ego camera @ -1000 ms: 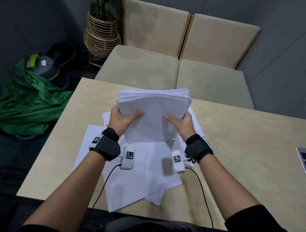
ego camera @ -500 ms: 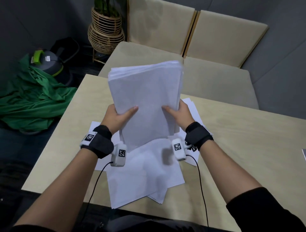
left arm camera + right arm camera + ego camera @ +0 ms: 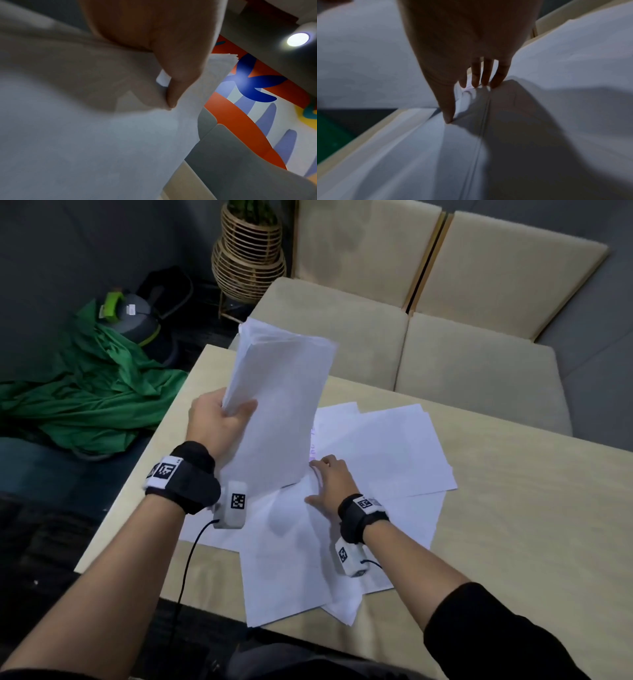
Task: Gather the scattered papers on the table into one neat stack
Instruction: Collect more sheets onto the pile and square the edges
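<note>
My left hand (image 3: pixel 219 422) grips a thick stack of white papers (image 3: pixel 281 405) at its lower left edge and holds it upright, tilted left, above the light wooden table (image 3: pixel 513 508). In the left wrist view the thumb (image 3: pixel 173 83) presses on the stack (image 3: pixel 85 135). My right hand (image 3: pixel 325 481) lies on the loose sheets (image 3: pixel 380 446) spread over the table, just right of the stack's bottom edge. Its fingers (image 3: pixel 476 78) and thumb are straight and touch a sheet (image 3: pixel 539 121) that buckles slightly between them. More sheets (image 3: pixel 284 577) overlap near the table's front edge.
A beige sofa (image 3: pixel 342 337) runs behind the table's far edge. To the left, on the floor, are a wicker plant stand (image 3: pixel 248 258), a green cloth (image 3: pixel 85 392) and a grey canister (image 3: pixel 133 316). Bare tabletop extends to the right.
The right hand has let go of the stack and dropped onto the loose sheets on the table. The left hand alone now holds the stack, raised and tilted left.
</note>
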{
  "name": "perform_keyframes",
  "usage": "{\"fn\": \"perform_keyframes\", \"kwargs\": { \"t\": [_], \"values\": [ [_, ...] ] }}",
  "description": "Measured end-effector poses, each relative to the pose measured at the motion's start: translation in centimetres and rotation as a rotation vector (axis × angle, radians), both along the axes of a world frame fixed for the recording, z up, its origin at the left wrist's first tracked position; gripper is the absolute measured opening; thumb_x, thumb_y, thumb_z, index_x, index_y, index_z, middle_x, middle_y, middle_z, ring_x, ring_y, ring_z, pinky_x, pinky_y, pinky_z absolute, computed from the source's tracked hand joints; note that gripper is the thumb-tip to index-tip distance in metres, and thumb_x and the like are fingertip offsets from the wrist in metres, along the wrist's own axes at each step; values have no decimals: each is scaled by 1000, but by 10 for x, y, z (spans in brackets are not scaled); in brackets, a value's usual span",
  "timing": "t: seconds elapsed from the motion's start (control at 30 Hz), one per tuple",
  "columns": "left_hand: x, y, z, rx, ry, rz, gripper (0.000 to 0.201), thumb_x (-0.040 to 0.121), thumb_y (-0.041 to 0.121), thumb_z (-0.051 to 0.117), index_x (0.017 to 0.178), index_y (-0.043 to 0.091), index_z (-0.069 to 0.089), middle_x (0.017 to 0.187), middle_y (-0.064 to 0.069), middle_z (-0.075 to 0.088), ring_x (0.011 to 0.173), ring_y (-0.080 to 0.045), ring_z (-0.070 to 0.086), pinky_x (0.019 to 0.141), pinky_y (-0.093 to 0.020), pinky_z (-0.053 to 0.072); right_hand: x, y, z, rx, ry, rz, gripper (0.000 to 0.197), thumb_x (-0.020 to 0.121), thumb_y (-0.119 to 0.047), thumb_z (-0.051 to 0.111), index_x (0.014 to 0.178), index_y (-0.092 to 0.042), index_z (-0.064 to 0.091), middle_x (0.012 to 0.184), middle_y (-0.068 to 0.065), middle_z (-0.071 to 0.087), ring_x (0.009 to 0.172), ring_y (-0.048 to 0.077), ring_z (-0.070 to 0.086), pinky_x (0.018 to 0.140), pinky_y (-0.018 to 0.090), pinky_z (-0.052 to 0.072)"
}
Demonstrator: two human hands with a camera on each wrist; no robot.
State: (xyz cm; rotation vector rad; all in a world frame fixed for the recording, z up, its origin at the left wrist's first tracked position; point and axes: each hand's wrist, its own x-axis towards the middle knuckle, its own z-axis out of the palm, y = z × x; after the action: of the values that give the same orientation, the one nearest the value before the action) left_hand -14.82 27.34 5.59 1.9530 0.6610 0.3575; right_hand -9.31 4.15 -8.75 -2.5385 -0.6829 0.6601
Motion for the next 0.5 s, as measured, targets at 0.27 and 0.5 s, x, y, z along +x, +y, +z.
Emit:
{"fn": "perform_keyframes", "kwargs": {
  "t": [0.27, 0.5],
  "values": [
    [3, -7, 0, -98, -47, 39, 22, 83, 34, 73, 81, 13, 69, 77, -8, 69, 67, -19, 59, 62, -35, 52, 11, 10, 5, -129, 4, -61, 81, 57, -40, 87, 127, -21, 50, 126, 6, 38, 117, 28, 38, 95, 41, 45],
    [4, -22, -1, -213, -172, 103, 13, 90, 17, 72, 97, 6, 71, 86, -9, 70, 72, -18, 63, 59, -20, 53, 10, 15, 7, -68, 132, -164, 80, 57, -24, 91, 123, -13, 46, 126, 7, 37, 114, 30, 46, 88, 39, 51]
  ]
}}
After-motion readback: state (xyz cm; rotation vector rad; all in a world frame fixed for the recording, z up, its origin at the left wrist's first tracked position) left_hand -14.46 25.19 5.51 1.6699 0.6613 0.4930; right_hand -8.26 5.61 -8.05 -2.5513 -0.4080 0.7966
